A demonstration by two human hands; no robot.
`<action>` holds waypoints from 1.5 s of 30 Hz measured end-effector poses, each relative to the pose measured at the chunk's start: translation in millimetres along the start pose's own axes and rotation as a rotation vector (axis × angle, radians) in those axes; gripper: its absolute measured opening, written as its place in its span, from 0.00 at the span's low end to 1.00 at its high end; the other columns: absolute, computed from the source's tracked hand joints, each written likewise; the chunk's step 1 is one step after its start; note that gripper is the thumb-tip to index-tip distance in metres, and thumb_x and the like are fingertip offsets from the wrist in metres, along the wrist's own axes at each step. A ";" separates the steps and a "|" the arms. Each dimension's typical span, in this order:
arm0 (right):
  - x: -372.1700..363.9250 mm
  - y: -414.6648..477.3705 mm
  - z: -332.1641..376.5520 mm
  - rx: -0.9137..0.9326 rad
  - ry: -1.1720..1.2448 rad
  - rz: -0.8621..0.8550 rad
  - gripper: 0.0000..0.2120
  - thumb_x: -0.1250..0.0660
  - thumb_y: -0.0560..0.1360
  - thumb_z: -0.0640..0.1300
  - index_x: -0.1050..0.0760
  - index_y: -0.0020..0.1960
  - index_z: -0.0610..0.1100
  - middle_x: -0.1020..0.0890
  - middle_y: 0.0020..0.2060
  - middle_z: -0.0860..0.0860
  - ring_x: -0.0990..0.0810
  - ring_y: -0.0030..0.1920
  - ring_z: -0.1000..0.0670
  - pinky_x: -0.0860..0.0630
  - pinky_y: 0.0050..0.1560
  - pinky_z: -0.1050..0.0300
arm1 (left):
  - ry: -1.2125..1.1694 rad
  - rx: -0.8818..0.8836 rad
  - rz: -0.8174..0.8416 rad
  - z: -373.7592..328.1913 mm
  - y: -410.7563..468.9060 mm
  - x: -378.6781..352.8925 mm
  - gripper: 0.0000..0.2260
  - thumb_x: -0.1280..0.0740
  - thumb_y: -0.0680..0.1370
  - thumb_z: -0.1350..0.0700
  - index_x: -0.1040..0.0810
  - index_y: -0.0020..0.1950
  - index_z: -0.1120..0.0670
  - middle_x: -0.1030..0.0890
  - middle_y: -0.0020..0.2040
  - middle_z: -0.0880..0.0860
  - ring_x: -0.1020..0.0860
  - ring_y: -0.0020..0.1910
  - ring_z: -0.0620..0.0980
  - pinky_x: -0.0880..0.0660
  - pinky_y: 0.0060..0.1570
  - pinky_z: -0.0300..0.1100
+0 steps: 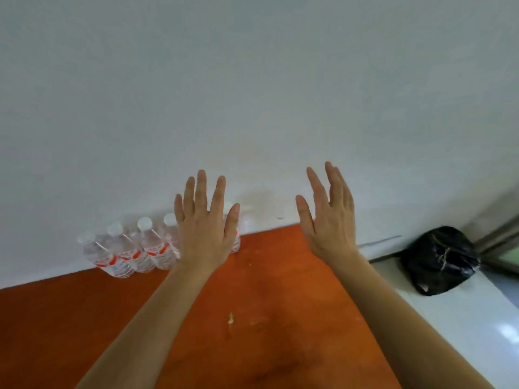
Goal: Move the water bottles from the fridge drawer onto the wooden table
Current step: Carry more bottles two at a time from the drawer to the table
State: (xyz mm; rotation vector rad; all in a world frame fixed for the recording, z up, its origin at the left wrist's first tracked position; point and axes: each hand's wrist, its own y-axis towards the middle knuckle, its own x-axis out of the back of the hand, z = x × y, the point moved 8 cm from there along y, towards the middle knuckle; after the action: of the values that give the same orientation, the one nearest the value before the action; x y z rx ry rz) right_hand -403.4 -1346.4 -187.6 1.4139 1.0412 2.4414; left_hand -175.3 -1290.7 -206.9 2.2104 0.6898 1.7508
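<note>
Both hands, left [203, 234] and right [331, 223], splayed, empty, above clear white-capped, red-labelled water bottles [132, 248] on wooden table [70, 327].

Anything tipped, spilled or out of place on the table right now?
Nothing tipped: the bottles stand upright in a row against the wall on the wooden table. Only a small pale scrap lies mid-table, plus faint smudges. Both hands, left and right, are open and empty.

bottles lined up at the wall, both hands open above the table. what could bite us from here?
1. The left hand hangs in front of the water bottles, hiding part of the row; a careless sweep could topple the closely packed bottles.
2. The wooden table shows specks and smudges; bottle bases may pick up dirt.
3. The right hand is empty, no grip on anything.
</note>
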 end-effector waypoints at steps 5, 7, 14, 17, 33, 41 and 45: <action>98.4 -50.5 -67.6 -0.117 -0.208 -0.065 0.28 0.43 0.83 0.55 0.43 0.80 0.48 0.48 0.81 0.42 0.51 0.81 0.43 0.51 0.79 0.41 | -0.097 -0.151 0.085 -113.5 -6.1 -9.7 0.30 0.55 0.82 0.36 0.53 0.81 0.48 0.58 0.81 0.55 0.59 0.80 0.56 0.53 0.76 0.63; 151.8 -72.8 -95.9 -0.198 -0.299 -0.099 0.29 0.44 0.83 0.57 0.46 0.81 0.49 0.50 0.81 0.44 0.53 0.81 0.44 0.54 0.79 0.44 | -0.143 -0.244 0.106 -174.4 -9.0 -2.8 0.31 0.58 0.81 0.35 0.55 0.81 0.47 0.60 0.81 0.54 0.61 0.80 0.55 0.55 0.76 0.63; 368.0 -202.7 -165.3 -0.430 -0.518 -0.297 0.30 0.43 0.81 0.57 0.46 0.80 0.50 0.46 0.80 0.41 0.49 0.80 0.41 0.47 0.78 0.38 | -0.358 -0.627 0.091 -404.9 -91.1 49.8 0.32 0.54 0.81 0.35 0.58 0.81 0.47 0.62 0.81 0.54 0.63 0.79 0.55 0.57 0.76 0.61; 468.0 -293.4 -181.1 -0.533 -0.634 -0.378 0.30 0.42 0.81 0.57 0.44 0.80 0.49 0.46 0.80 0.41 0.49 0.80 0.41 0.48 0.78 0.39 | -0.441 -0.790 0.114 -507.8 -170.0 74.5 0.32 0.54 0.81 0.35 0.60 0.81 0.47 0.63 0.81 0.54 0.64 0.79 0.55 0.57 0.76 0.61; 807.8 -732.9 -186.3 -1.118 -1.101 -0.487 0.32 0.42 0.81 0.59 0.45 0.81 0.50 0.50 0.80 0.40 0.55 0.81 0.42 0.61 0.79 0.43 | -0.713 -1.472 0.275 -867.2 -618.5 187.1 0.32 0.56 0.80 0.34 0.48 0.81 0.47 0.59 0.81 0.56 0.60 0.79 0.59 0.52 0.74 0.67; 882.4 -831.2 -276.5 -1.281 -1.196 -0.385 0.32 0.45 0.80 0.62 0.43 0.80 0.50 0.47 0.80 0.40 0.51 0.80 0.40 0.50 0.77 0.37 | -0.699 -1.607 0.360 -1009.8 -728.6 146.1 0.31 0.54 0.81 0.35 0.58 0.81 0.45 0.65 0.80 0.54 0.66 0.78 0.55 0.61 0.75 0.61; 936.7 -859.0 -331.7 -1.358 -1.204 -0.358 0.32 0.46 0.80 0.62 0.45 0.81 0.51 0.47 0.80 0.41 0.51 0.80 0.41 0.51 0.78 0.37 | -0.728 -1.654 0.431 -1085.7 -764.6 135.3 0.31 0.56 0.81 0.34 0.60 0.80 0.44 0.65 0.80 0.54 0.66 0.78 0.55 0.58 0.75 0.62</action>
State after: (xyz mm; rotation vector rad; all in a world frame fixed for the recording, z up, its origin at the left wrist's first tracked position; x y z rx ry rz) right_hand -1371.9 -459.4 -160.6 1.4037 -0.5276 1.0016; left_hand -1359.8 -676.6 -169.4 1.4055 -1.0865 0.7305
